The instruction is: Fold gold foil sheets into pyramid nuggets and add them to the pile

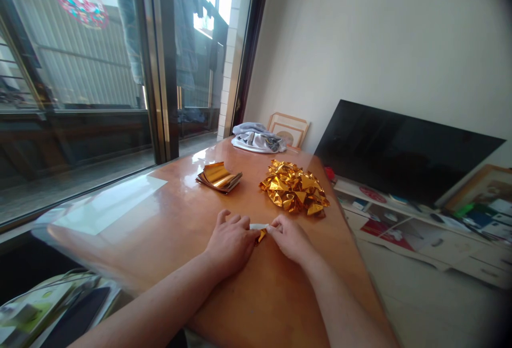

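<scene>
A small sheet of gold foil paper [261, 236] with a pale underside lies on the wooden table, partly folded, between my two hands. My left hand [232, 241] presses on its left side, fingers bent over the edge. With thumb and fingertips pinched, my right hand [288, 237] grips the right end of the sheet. Beyond my left hand is a stack of flat gold foil sheets [220, 177], curling upward. A heap of folded gold foil pieces [295, 187] sits past my right hand.
The glossy table [176, 220] runs along a window. Folded cloth [258, 139] and a framed picture [288, 129] stand at its far end. To the right is a large television [400, 151] on a low cabinet [416, 236]. A white sheet [112, 204] lies at the left.
</scene>
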Motion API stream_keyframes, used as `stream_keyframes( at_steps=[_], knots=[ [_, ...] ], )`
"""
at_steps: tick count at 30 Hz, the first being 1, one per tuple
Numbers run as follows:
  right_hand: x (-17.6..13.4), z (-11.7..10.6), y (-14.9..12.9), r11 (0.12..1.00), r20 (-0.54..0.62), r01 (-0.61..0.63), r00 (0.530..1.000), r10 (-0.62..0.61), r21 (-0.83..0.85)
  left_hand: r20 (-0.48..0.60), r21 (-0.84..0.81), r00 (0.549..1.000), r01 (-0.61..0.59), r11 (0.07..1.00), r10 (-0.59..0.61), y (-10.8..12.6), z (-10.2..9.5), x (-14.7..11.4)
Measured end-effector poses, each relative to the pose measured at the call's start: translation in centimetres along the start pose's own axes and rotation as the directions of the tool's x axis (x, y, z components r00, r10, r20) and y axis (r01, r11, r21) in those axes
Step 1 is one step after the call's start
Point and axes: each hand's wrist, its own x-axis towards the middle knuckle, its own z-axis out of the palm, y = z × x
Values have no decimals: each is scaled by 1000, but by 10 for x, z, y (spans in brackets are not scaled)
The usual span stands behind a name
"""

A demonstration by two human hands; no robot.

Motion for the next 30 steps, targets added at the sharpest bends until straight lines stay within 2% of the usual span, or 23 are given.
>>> stream_keyframes(
  at_steps=[11, 19, 30],
  knots=[
    [2, 2, -5, 994, -45, -54, 998, 50, -93, 9, 25, 1000, 8, 1000, -8, 0, 0, 2],
    [2, -1, -5, 998, -25, -28, 999, 26, -64, 5, 49, 1000, 1, 999, -1, 0, 2, 1],
    [3, 0, -8, 989, -30, -73, 997, 70, -126, 16, 12, 1000, 13, 1000, -13, -4, 3, 3]
  ],
)
